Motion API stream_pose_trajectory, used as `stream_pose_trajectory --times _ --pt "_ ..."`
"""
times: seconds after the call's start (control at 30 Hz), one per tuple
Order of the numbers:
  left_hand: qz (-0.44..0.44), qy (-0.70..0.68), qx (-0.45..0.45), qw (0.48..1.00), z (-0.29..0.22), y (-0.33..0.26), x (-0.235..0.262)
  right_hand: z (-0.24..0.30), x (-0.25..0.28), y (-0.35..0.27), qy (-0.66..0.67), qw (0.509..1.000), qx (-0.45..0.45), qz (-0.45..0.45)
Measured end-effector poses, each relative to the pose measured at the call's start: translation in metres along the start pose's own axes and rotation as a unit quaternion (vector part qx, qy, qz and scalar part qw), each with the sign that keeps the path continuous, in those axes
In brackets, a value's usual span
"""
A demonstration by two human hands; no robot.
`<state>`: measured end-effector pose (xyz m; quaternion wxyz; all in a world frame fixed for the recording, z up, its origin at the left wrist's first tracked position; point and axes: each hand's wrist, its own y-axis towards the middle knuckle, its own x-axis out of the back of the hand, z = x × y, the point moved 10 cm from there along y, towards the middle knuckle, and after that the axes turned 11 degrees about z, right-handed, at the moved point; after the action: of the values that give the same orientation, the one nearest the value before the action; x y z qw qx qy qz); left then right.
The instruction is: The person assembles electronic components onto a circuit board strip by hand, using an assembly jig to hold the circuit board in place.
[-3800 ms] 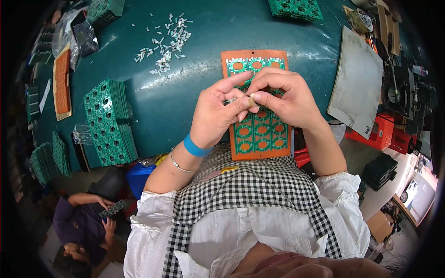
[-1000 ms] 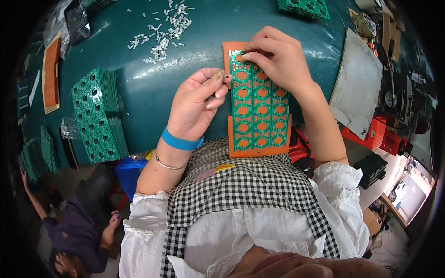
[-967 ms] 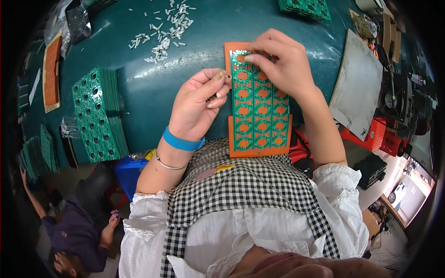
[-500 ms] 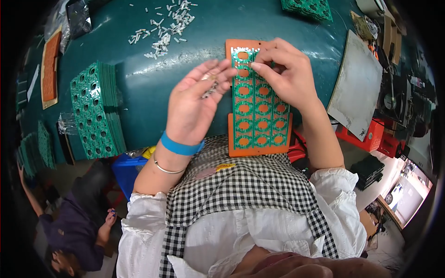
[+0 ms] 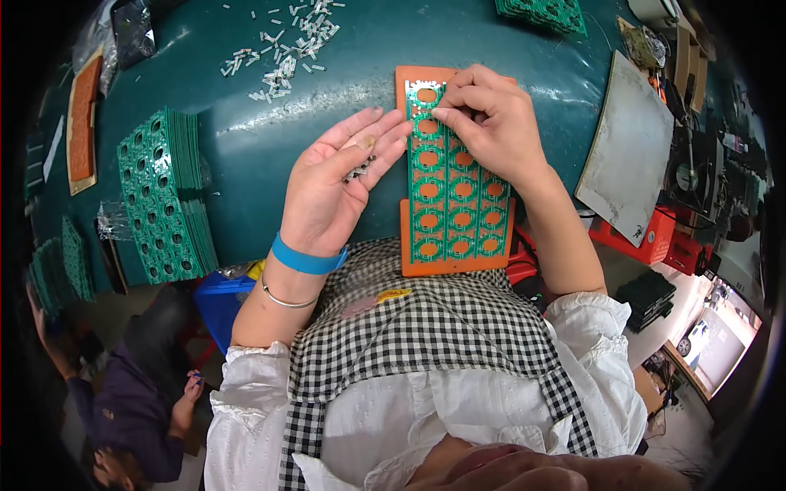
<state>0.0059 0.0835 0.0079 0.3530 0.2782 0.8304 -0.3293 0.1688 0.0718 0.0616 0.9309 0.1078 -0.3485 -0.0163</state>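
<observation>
Evidently, small parts (image 5: 359, 170) are resting in the loosely uncurled left hand (image 5: 327, 188), looking light, stiff and easily spilled, best pinched by their ends; the right hand (image 5: 493, 123) is arching over the green circuit panel (image 5: 446, 173), whether gripping anything I cannot tell

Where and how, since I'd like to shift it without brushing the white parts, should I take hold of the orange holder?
Probably best by the near rim of the orange holder, from the person's side, pinched across its flat edge: a bare strip shows there beyond the green board, while the white parts and the right hand are toward the far end.
</observation>
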Motion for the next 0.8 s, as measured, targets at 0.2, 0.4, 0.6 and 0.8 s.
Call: stream_pose_trajectory --times 0.2,0.4,0.6,0.8 --pt "0.022 0.016 0.025 0.999 0.004 -0.004 0.002 -0.001 0.0 -0.002 0.005 1.0 -0.009 -0.009" --pt "0.02 0.028 0.047 0.998 0.01 -0.005 0.012 0.004 0.001 -0.002 -0.031 0.999 0.012 -0.013" --pt "0.006 0.041 0.019 0.999 0.005 -0.005 0.009 0.002 -0.003 -0.001 -0.018 1.0 0.02 0.003" --pt "0.053 -0.076 0.016 0.996 0.008 -0.001 0.003 0.006 -0.003 -0.004 -0.052 0.997 0.023 -0.044"
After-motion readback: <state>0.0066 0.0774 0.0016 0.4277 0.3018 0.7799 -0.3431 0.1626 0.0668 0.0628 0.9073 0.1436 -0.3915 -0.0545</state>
